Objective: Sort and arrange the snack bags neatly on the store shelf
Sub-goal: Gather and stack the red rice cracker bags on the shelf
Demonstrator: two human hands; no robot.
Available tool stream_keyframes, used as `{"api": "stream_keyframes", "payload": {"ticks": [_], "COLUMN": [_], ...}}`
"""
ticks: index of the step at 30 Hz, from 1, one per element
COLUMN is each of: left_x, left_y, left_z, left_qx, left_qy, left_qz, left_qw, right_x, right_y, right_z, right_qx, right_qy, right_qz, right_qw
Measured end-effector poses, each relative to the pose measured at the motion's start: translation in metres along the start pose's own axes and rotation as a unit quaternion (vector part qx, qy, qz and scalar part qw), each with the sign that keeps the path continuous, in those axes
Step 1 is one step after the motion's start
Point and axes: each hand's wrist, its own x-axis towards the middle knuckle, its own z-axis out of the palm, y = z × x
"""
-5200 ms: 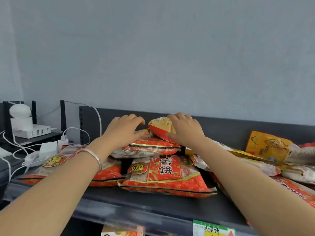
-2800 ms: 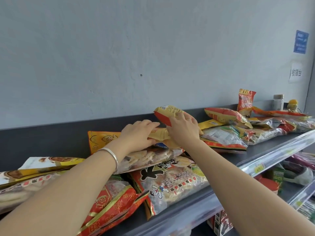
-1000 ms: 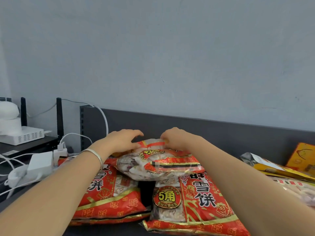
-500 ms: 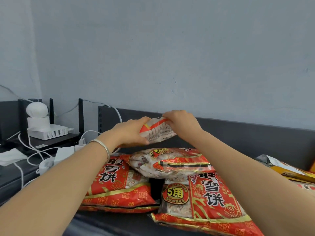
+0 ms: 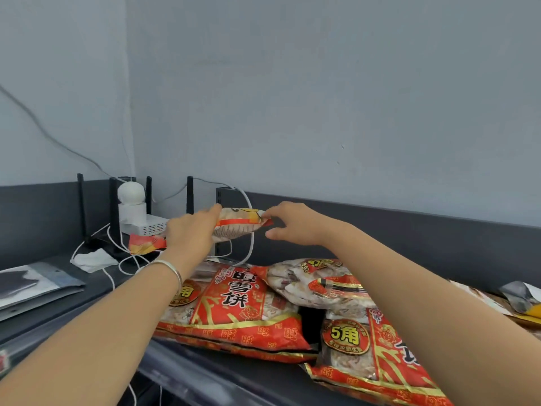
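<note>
Fingers (image 5: 209, 213) of the left hand (image 5: 190, 232) curl over the middle of a small bag (image 5: 237, 227) and grip it in the air, above the shelf (image 5: 205, 373) and clear of everything on it. The small bag lies nearly level, tilted so that its 3 o'clock end rides higher. Its red and yellow 9 o'clock end sticks out past the wrist. The right hand (image 5: 298, 224) is at the bag's 3 o'clock end with its fingers (image 5: 273, 210) relaxed and spread. The forefinger tip touches the red corner and the thumb hangs below, apart from the bag, so this hand holds nothing. A silver bracelet (image 5: 169, 269) circles the left wrist.

Toward 6 o'clock of the hands, three big red bags lie flat on the shelf. The left bag (image 5: 234, 306) sits beside the left forearm. The right bag (image 5: 366, 347) is at its 3 o'clock, partly hidden by the right forearm, with a dark gap between the two. The top bag (image 5: 319, 285) rests across both at their 12 o'clock ends. At the far 3 o'clock edge lies a crumpled foil bag (image 5: 521, 300).

At 9 o'clock of the small bag, a dark bench (image 5: 93, 281) carries a white router (image 5: 146, 227) with black antennas, and a round white camera (image 5: 131, 194) stands on it. White cables (image 5: 251, 241) loop down behind the small bag, and a crumpled tissue (image 5: 93, 259) lies near the router.
</note>
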Motion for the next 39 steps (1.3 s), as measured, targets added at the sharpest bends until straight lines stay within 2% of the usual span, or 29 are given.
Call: {"api": "stream_keyframes", "payload": {"ticks": [2,4,5,7,10,13,17,20,22,25,29,36,39], "left_x": [0.001,0.005,0.007,0.009,0.012,0.013,0.008,0.0,-0.006,-0.009,-0.013,-0.032,-0.039], "left_y": [-0.006,-0.007,-0.007,-0.007,-0.005,0.009,0.042,0.07,0.085,0.096,0.103,0.105,0.104], "left_z": [0.008,0.013,0.014,0.012,0.008,0.001,-0.014,-0.023,-0.024,-0.021,-0.028,-0.04,-0.041], "left_qx": [-0.004,-0.006,-0.007,-0.022,-0.042,-0.132,-0.283,-0.314,-0.327,-0.348,-0.345,-0.209,-0.242], "left_qy": [-0.111,-0.244,-0.289,-0.329,-0.322,-0.279,-0.277,-0.318,-0.347,-0.373,-0.401,-0.355,-0.406], "left_qz": [-0.003,0.039,0.059,0.072,0.084,0.127,0.193,0.252,0.263,0.222,0.132,0.053,-0.011], "left_qw": [0.994,0.969,0.956,0.941,0.942,0.943,0.898,0.859,0.839,0.831,0.838,0.91,0.881], "right_x": [0.002,0.004,0.004,0.003,-0.003,-0.012,-0.034,-0.057,-0.074,-0.098,-0.115,-0.132,-0.141], "right_y": [-0.004,-0.006,-0.006,-0.006,-0.006,-0.005,0.008,0.024,0.037,0.053,0.065,0.075,0.073], "right_z": [0.005,0.01,0.013,0.017,0.017,0.01,-0.003,-0.011,-0.015,-0.017,-0.012,0.002,0.0], "right_qx": [-0.014,-0.029,-0.034,-0.04,-0.032,-0.007,0.014,0.036,0.026,0.01,0.012,0.089,0.132], "right_qy": [-0.058,-0.122,-0.149,-0.182,-0.178,-0.163,-0.115,-0.082,-0.08,-0.094,-0.114,-0.049,-0.004], "right_qz": [0.011,0.027,0.034,0.047,0.063,0.082,0.112,0.165,0.202,0.262,0.334,0.418,0.417], "right_qw": [0.998,0.992,0.988,0.981,0.982,0.983,0.987,0.982,0.976,0.96,0.936,0.903,0.899]}}
